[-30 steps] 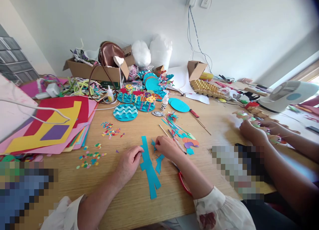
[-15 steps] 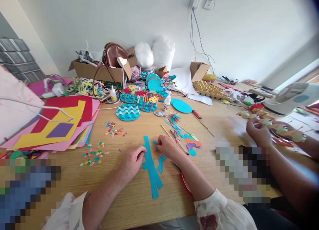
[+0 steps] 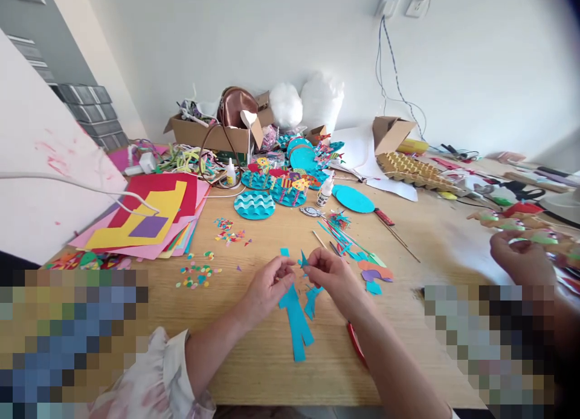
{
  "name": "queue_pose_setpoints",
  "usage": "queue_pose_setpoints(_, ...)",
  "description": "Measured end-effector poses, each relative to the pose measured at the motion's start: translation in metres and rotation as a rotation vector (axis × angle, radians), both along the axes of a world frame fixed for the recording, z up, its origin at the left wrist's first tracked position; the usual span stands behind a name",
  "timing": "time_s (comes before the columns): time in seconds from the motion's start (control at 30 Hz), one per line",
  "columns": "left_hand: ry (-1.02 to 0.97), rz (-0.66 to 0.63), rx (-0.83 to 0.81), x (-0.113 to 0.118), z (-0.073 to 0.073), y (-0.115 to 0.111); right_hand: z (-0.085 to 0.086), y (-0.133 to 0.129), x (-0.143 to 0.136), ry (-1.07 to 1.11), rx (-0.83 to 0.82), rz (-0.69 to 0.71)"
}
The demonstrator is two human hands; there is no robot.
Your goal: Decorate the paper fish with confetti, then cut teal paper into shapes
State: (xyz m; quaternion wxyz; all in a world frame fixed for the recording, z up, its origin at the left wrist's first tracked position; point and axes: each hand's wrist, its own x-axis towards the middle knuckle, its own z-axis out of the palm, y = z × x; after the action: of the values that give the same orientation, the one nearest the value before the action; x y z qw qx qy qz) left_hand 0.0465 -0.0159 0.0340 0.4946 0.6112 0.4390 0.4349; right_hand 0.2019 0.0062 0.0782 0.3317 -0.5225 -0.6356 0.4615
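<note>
In the head view my right hand (image 3: 330, 272) pinches a small pointed scrap of blue paper (image 3: 303, 259) between thumb and fingers. My left hand (image 3: 274, 284) is close beside it, thumb and fingers closed together; whether anything is between them is hidden. Below my left hand lie blue paper strips (image 3: 296, 329), partly covered by it, flat on the table. More blue paper scraps (image 3: 312, 302) lie between the strips and my right wrist. A red-handled tool (image 3: 357, 345) is partly hidden under my right forearm.
Paper confetti (image 3: 199, 270) lies left of my hands, near stacked coloured sheets (image 3: 190, 208). Ahead are wavy blue discs (image 3: 254, 205), a glue bottle (image 3: 325, 192) and blue ovals (image 3: 356, 199). At right, another person's hand (image 3: 521, 259) holds an egg-carton piece (image 3: 534, 230).
My right hand has lifted the small blue scrap and brought it near my left hand. The view has shifted, so the table contents sit further right. The other person's hand still holds the carton piece.
</note>
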Motion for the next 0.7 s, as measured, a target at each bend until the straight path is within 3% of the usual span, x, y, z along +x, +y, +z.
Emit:
queue_pose_setpoints(0.1,-0.12,-0.046,-0.029,0.007,0.007,-0.004,-0.002,-0.012,-0.008,0.134,-0.078,-0.003)
queue_pose_setpoints(0.37,-0.21,0.07,-0.145,0.011,0.017,-0.012,-0.006,-0.027,-0.016,0.108,-0.048,-0.001)
queue_pose_setpoints(0.43,-0.217,0.097,-0.187,0.003,0.023,-0.012,-0.004,-0.035,-0.001,-0.021,-0.009,-0.008)
queue_pose_setpoints(0.53,-0.224,0.14,-0.214,-0.014,0.031,-0.011,-0.005,-0.055,0.041,-0.449,0.086,-0.082)
queue_pose_setpoints(0.6,-0.204,0.161,-0.197,-0.025,0.034,-0.008,-0.012,-0.07,0.07,-0.73,0.073,-0.137)
queue_pose_setpoints(0.7,-0.191,0.183,-0.202,-0.033,0.03,-0.003,-0.027,-0.084,0.097,-0.919,-0.002,-0.123)
